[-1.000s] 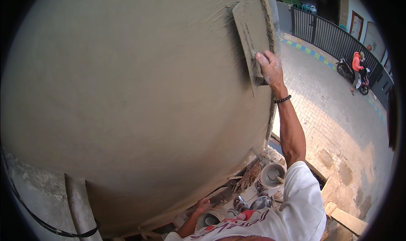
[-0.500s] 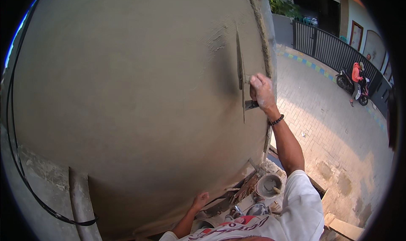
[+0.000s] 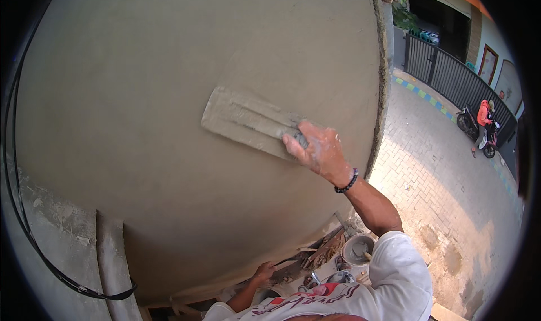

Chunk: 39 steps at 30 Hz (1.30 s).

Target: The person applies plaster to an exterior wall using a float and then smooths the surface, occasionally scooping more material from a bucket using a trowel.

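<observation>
My right hand (image 3: 320, 149) is closed round the handle of a long rectangular plastering trowel (image 3: 239, 118). The trowel's blade, smeared with grey mortar, lies against the smooth grey-brown plastered wall (image 3: 141, 96) and slants up to the left from my hand. A dark beaded bracelet circles my right wrist. Low down near the foot of the wall, my left hand (image 3: 264, 271) holds nothing that I can see, its fingers loosely apart. Whether it touches the wall I cannot tell.
A bucket (image 3: 357, 249) with grey mortar and a tool handle stands below my right arm. Scraps of wood (image 3: 327, 248) lie beside it. Black cables (image 3: 25, 219) hang at the left. Past the wall's rough right edge (image 3: 380, 84), a person (image 3: 483, 115) stands by a motorbike (image 3: 466, 122) on the paved street.
The trowel has swung from edge-on and upright near the wall's right edge to a flatter slant further left, its back now showing. My right hand has moved left and down with it.
</observation>
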Each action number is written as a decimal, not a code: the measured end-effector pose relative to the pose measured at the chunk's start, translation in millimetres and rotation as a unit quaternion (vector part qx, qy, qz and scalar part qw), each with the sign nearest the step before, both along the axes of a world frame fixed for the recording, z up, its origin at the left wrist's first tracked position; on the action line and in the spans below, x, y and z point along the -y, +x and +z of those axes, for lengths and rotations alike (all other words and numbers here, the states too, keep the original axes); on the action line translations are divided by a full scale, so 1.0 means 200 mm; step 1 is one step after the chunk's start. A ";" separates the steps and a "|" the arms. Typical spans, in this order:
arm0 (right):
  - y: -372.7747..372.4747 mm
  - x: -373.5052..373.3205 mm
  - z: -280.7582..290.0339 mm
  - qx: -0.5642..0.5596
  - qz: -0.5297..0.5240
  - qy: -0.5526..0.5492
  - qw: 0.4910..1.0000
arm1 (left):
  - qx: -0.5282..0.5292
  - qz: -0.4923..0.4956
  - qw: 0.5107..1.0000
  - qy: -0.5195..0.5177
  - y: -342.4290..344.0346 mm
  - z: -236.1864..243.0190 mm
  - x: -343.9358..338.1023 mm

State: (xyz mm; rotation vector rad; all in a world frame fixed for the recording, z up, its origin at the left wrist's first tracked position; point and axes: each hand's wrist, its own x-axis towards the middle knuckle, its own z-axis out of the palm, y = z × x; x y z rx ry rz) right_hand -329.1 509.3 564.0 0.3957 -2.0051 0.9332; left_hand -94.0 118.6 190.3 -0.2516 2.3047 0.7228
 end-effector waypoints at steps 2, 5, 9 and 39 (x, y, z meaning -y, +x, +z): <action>0.13 0.16 -0.15 0.082 0.073 0.026 0.994 | -0.018 -0.048 0.999 -0.019 -0.15 0.10 -0.12; 0.18 0.12 -0.24 0.151 0.180 0.009 0.972 | -0.088 0.036 0.992 0.085 -0.26 0.18 -0.21; 0.13 -0.23 -0.09 0.191 0.173 -0.166 0.952 | -0.089 0.049 0.990 0.094 -0.21 0.20 -0.19; 0.13 -0.01 -0.19 0.134 0.168 -0.098 0.972 | -0.078 -0.036 0.991 0.104 -0.27 0.21 -0.32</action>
